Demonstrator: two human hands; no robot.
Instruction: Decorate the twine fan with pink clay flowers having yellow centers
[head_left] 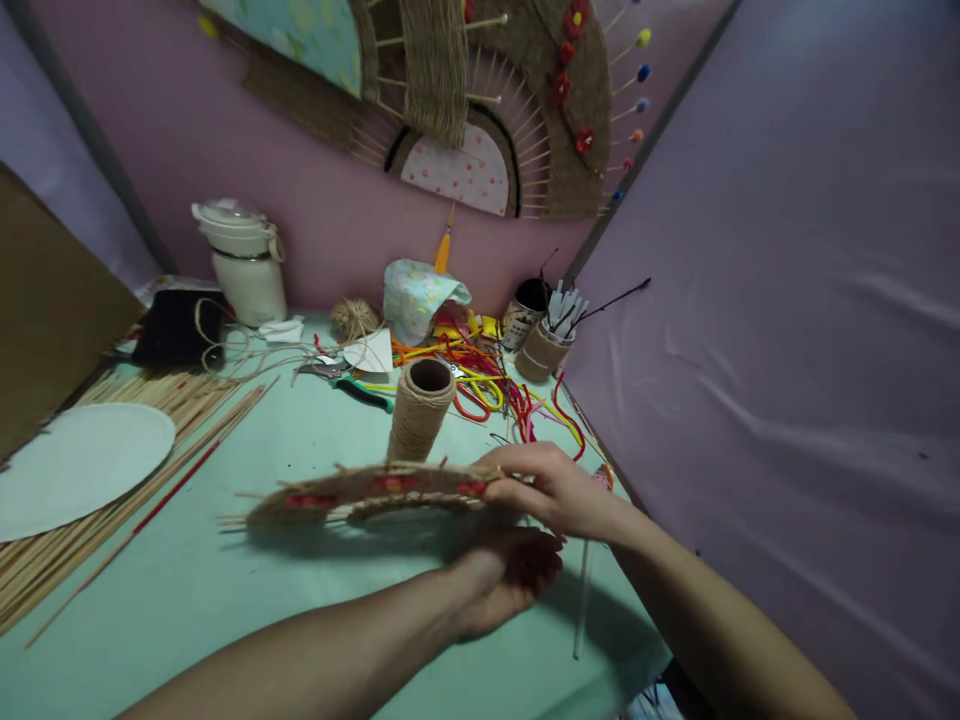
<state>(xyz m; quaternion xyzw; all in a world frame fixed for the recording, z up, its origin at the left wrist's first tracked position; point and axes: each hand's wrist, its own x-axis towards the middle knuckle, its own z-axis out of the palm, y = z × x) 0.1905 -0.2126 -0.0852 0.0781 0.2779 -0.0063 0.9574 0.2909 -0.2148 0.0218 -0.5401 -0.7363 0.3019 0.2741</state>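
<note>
Head view: right hand (551,487) holds woven arc (349,489); can lettering (519,327) illegible.

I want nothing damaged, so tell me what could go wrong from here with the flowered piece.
The right hand holds the flowered piece near one end, so the far end might sag or twist. The upright twine cone stands just behind it and could topple if bumped. The thin stick ends poking out at the left might bend against the table.
</note>
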